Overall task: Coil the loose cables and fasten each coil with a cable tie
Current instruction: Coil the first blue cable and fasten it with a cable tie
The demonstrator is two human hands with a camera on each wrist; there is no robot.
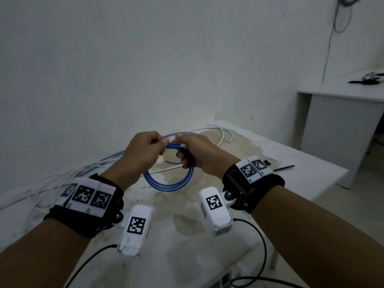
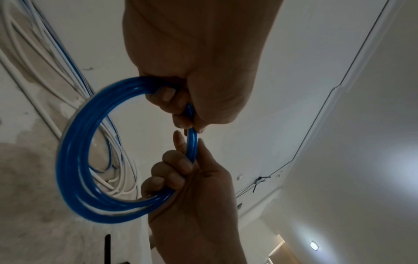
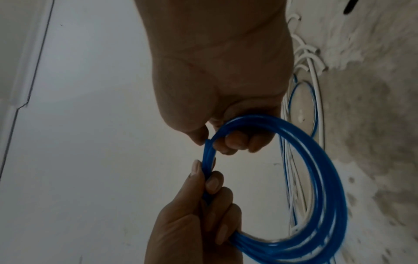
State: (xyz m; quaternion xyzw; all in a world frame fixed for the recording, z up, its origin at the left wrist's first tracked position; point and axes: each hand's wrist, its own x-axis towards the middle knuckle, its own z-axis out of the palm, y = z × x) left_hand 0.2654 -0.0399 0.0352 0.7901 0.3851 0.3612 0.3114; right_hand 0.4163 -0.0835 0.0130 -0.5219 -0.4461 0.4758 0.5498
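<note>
A blue cable wound into a coil (image 1: 168, 185) of several loops hangs above the stained white table (image 1: 291, 161). My left hand (image 1: 160, 146) grips its upper left part, thumb and curled fingers pinching the strands. My right hand (image 1: 182, 155) grips the coil right beside it, fingers wrapped round the bundle. In the left wrist view the coil (image 2: 68, 151) curves left from my left hand (image 2: 181, 110) round to the right hand (image 2: 181, 160). In the right wrist view the coil (image 3: 328, 178) bulges right between my right hand (image 3: 217, 141) and left hand (image 3: 208, 180).
Loose white and blue cables (image 1: 83, 171) trail over the table's left side and off its edge. More white cable (image 1: 224, 134) lies at the back. A black strip (image 1: 283, 167) lies on the table right of my right wrist. A second white table (image 1: 340, 90) stands at right.
</note>
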